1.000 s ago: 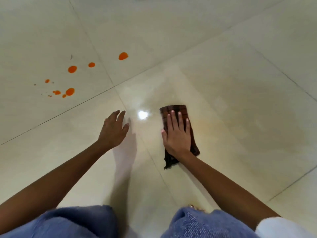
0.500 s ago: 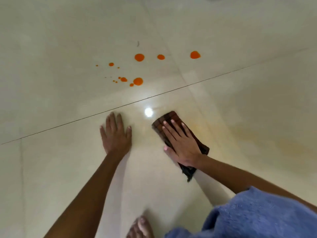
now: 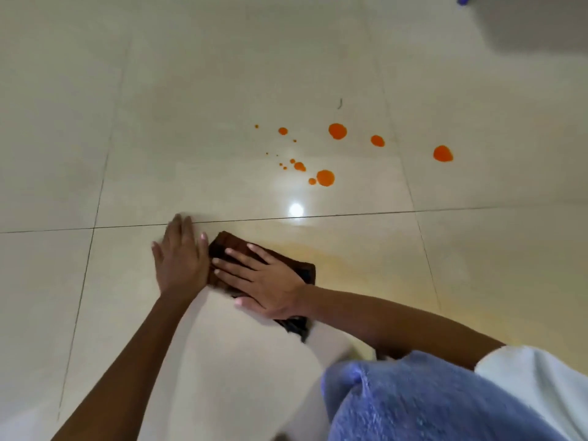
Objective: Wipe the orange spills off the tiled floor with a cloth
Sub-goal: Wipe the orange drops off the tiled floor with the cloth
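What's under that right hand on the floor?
A dark brown cloth, pressed flat by the right hand. Its edges stick out around the hand; the tiled floor beneath it is covered.

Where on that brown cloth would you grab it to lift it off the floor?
Probably the bare far edge of the brown cloth, pinched from above, coming from the orange spills. It lies flat and folded, the right hand presses its middle, and the left hand sits beside its left end.
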